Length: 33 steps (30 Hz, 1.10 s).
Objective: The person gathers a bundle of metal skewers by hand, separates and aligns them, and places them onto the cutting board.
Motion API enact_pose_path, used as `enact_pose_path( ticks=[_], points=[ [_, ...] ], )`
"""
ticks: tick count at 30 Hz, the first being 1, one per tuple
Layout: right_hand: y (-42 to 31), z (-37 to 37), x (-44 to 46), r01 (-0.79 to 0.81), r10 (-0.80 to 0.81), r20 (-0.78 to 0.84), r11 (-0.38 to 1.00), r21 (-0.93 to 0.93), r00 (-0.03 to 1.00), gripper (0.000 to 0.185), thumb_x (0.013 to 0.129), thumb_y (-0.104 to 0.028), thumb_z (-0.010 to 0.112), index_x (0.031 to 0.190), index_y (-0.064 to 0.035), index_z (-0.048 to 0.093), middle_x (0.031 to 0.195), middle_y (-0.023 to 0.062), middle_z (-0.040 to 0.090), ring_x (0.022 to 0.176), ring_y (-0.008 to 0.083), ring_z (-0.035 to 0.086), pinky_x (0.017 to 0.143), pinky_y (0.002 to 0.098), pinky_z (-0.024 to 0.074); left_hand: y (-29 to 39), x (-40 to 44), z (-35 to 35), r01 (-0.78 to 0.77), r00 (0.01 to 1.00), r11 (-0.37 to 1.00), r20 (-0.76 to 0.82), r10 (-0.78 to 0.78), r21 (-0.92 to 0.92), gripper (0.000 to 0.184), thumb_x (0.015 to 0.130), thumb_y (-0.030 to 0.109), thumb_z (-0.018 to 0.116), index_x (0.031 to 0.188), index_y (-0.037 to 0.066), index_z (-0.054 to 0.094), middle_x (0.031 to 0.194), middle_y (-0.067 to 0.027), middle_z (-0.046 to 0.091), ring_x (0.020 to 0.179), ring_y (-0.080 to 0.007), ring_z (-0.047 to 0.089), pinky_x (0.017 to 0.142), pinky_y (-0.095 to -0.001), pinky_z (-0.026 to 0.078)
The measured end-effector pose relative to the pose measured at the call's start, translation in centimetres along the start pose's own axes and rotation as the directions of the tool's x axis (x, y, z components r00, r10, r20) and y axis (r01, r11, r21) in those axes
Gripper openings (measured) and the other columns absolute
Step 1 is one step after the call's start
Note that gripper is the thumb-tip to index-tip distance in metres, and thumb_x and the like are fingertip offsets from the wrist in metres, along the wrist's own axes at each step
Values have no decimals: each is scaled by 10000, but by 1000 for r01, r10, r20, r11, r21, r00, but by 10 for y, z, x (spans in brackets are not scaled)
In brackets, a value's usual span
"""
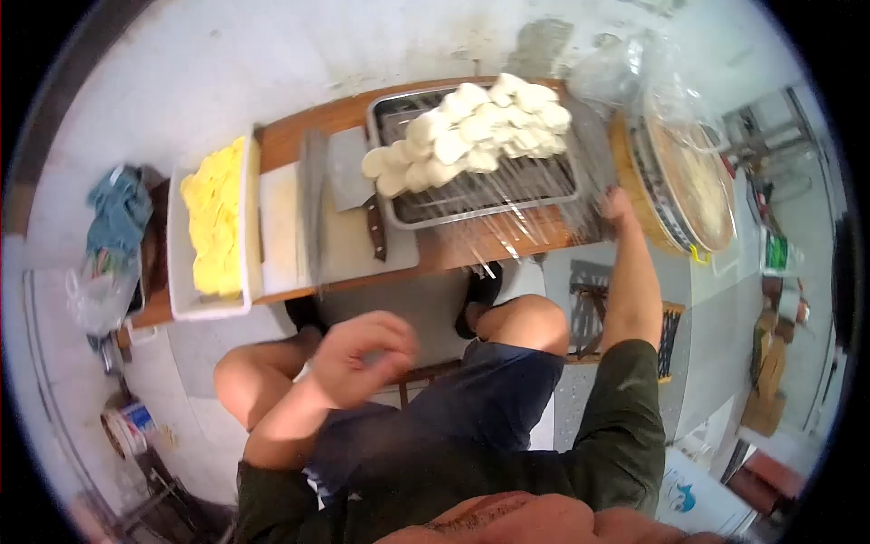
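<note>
My left hand (367, 355) hangs above my lap, slightly blurred. Its fingers are curled with a gap to the thumb, and nothing shows in it. My right hand (618, 207) reaches to the right end of the bench, closed beside a heap of greyish clear plastic (591, 150); what its fingers hold is hidden. Left of that hand is a metal tray (471, 215). Pale, rounded food pieces on thin sticks (489, 127) are piled on it, the sticks pointing towards me over the near rim.
A knife with a brown handle (375, 228) lies on a white cutting board (349, 249). A white bin (210, 308) with yellow slices (216, 222) stands left on the wooden bench (444, 254). A round wooden tub (675, 181) stands right, under clear bags (643, 77).
</note>
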State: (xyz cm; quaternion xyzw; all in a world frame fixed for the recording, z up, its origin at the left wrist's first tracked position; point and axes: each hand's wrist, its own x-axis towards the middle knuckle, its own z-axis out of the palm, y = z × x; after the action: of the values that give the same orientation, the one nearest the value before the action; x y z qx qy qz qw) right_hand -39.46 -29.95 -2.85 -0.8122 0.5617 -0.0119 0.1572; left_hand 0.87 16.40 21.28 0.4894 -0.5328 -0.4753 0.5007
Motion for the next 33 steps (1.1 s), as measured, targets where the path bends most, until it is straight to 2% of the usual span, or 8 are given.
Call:
enact_pose_path(
  ticks=[3, 7, 10, 16, 20, 26, 28, 33],
  points=[
    [-32, -26, -3, -294, 294, 308, 955, -48, 905, 363, 846, -214, 548, 1131, 8, 586, 1099, 229, 611, 1022, 348, 582, 827, 440, 469, 47, 34, 30, -230, 933, 858, 147, 329, -458, 87, 885, 67, 593, 912, -13, 613, 900, -118, 623, 830, -252, 602, 745, -338, 474],
    [115, 20, 64, 308, -215, 235, 805, -507, 948, 380, 914, -273, 478, 1147, 11, 577, 1070, 226, 623, 1021, 325, 578, 873, 420, 451, 85, 49, 61, -18, 870, 443, 204, 449, -896, 205, 923, 169, 550, 902, -25, 613, 890, -144, 590, 813, -293, 569, 733, -365, 456],
    [87, 3, 52, 229, -198, 132, 931, -286, 971, 407, 921, -268, 466, 1204, 18, 521, 1043, 240, 616, 962, 353, 576, 817, 424, 455, 97, 49, 71, -17, 881, 245, 101, 462, -969, 147, 906, 66, 549, 1017, -24, 579, 901, -63, 621, 810, -108, 581, 681, -241, 472],
    [34, -60, 21, -131, 133, 52, 990, -47, 990, 356, 945, -303, 455, 1154, -21, 521, 835, 171, 615, 701, 302, 581, 598, 423, 451, 91, 35, 74, 112, 861, 69, 132, 491, -991, 177, 893, 40, 545, 1050, -39, 560, 903, -65, 613, 806, -105, 577, 682, -236, 478],
    [33, -94, 1, -382, 297, 269, 852, 359, 916, 247, 953, -313, 444, 863, -86, 480, 519, -1, 359, 364, 124, 326, 349, 329, 211, 98, 23, 67, 101, 863, 104, 139, 486, -989, 181, 882, 18, 543, 1050, -47, 560, 906, -71, 605, 811, -100, 569, 668, -237, 468],
    [51, -120, -46, -335, 200, 311, 811, 479, 929, 238, 941, -288, 452, 988, -79, 555, 580, 1, 426, 434, 122, 398, 363, 294, 293, 95, 19, 49, -145, 803, 372, 111, 585, -917, 135, 876, 66, 562, 970, -26, 595, 890, -90, 596, 805, -178, 568, 681, -285, 445],
    [0, -140, -91, -426, 289, 313, 596, 681, 905, 175, 924, -306, 484, 939, -138, 530, 609, -22, 424, 483, 90, 408, 411, 255, 325, 86, 10, 43, -262, 826, 496, 73, 559, -827, 187, 894, 153, 571, 941, -26, 596, 885, -142, 590, 806, -286, 568, 718, -351, 447],
    [-107, -193, -159, -388, 285, 271, 536, 750, 919, 218, 934, -304, 486, 810, -125, 473, 592, -50, 338, 462, 81, 310, 423, 254, 258, 39, -7, 28, 153, 985, 907, -10, -171, -392, 57, 868, 18, 588, 921, 3, 602, 881, -21, 580, 810, -76, 537, 745, -223, 431]
  ],
)
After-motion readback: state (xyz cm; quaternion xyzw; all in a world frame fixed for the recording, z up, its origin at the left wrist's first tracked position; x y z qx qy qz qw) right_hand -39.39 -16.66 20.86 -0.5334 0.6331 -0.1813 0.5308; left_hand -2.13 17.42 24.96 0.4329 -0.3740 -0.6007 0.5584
